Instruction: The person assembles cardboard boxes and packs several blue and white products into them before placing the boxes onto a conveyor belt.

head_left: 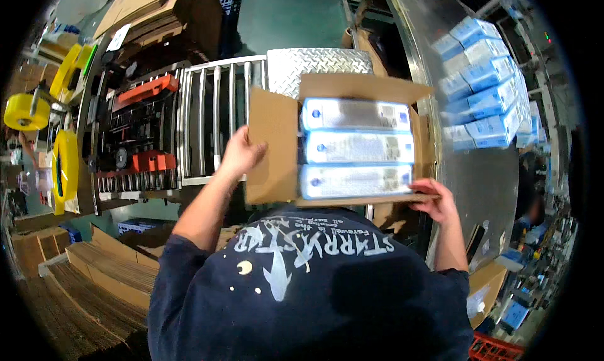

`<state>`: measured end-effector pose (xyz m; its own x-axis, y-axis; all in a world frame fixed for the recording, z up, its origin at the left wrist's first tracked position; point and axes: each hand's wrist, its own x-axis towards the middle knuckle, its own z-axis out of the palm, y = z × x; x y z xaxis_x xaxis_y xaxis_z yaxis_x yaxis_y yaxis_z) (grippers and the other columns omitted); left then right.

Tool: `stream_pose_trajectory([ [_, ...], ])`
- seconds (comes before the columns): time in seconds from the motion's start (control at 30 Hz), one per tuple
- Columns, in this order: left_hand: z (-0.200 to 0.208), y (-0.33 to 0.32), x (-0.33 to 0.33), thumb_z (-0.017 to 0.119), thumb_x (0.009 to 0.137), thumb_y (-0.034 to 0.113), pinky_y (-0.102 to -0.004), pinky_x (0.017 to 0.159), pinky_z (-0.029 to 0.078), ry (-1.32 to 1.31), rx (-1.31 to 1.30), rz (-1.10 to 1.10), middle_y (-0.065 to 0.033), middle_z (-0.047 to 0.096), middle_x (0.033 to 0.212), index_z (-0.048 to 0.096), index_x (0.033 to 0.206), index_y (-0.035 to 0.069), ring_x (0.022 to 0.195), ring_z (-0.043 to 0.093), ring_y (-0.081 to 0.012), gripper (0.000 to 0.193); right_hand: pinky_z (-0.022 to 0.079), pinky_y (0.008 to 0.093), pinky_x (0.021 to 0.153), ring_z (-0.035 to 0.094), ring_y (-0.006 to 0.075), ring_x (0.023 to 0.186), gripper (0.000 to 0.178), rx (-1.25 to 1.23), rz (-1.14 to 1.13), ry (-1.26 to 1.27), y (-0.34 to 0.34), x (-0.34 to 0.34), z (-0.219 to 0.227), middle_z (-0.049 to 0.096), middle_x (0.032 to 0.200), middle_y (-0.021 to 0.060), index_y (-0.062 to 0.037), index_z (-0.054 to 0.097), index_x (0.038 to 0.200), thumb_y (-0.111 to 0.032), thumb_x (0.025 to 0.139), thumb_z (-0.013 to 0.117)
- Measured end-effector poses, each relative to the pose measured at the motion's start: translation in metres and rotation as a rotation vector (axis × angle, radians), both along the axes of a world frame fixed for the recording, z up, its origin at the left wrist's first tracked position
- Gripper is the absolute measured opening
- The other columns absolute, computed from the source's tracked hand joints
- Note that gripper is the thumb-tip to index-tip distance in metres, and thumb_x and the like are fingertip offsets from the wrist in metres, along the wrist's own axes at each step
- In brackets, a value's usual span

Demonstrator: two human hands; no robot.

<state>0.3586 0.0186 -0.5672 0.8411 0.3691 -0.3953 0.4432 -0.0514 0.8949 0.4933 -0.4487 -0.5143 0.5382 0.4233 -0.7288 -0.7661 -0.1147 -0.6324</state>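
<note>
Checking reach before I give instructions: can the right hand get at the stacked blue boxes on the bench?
Probably yes: the stacked blue boxes sit beyond it on the bench, and nothing visible blocks the right hand, though it is at the open carton.

Blur smears the print on the three white-and-blue rectangular packages (358,148), whose undersides are hidden inside the open brown cardboard box (272,169). The lower edge cuts off the black printed T-shirt (302,323) and the red plastic basket (496,348). Clutter (535,292) at far right is too small to tell.
</note>
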Motion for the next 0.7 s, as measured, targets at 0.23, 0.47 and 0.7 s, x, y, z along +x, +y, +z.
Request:
stream_pose_trajectory([
  [0.23, 0.064, 0.037, -0.019, 0.058, 0.082, 0.016, -0.0321, 0.071, 0.050, 0.208, 0.383, -0.182, -0.0144, 0.061, 0.095, 0.052, 0.112, 0.000, 0.083, 0.062, -0.0226, 0.034, 0.046, 0.0329, 0.076, 0.053, 0.0166, 0.096, 0.040, -0.248, 0.553, -0.206, 0.096, 0.015, -0.018, 0.057, 0.107, 0.0048, -0.0066, 0.055, 0.114, -0.036, 0.087, 0.051],
  [0.47, 0.064, 0.020, -0.042, 0.057, 0.077, 0.055, -0.0376, 0.106, 0.019, 0.319, 0.215, -0.882, -0.0253, 0.026, 0.138, 0.030, 0.134, 0.000, 0.133, 0.017, -0.0327, 0.083, 0.039, 0.0350, 0.090, 0.051, 0.0195, 0.103, 0.041, 0.093, 0.266, -0.242, 0.106, 0.079, -0.068, 0.055, 0.115, 0.0092, -0.0062, 0.051, 0.120, -0.032, 0.088, 0.051],
  [0.7, 0.071, 0.006, -0.001, 0.073, 0.058, 0.056, -0.0481, 0.095, 0.034, 0.463, 1.127, -0.715, -0.0154, 0.037, 0.133, 0.041, 0.128, 0.016, 0.123, 0.035, -0.0356, 0.086, 0.043, 0.0422, 0.084, 0.052, 0.0364, 0.101, 0.036, -0.213, 1.554, -1.184, 0.256, 0.077, -0.025, 0.058, 0.106, 0.0205, -0.0047, 0.064, 0.095, -0.034, 0.084, 0.046],
])
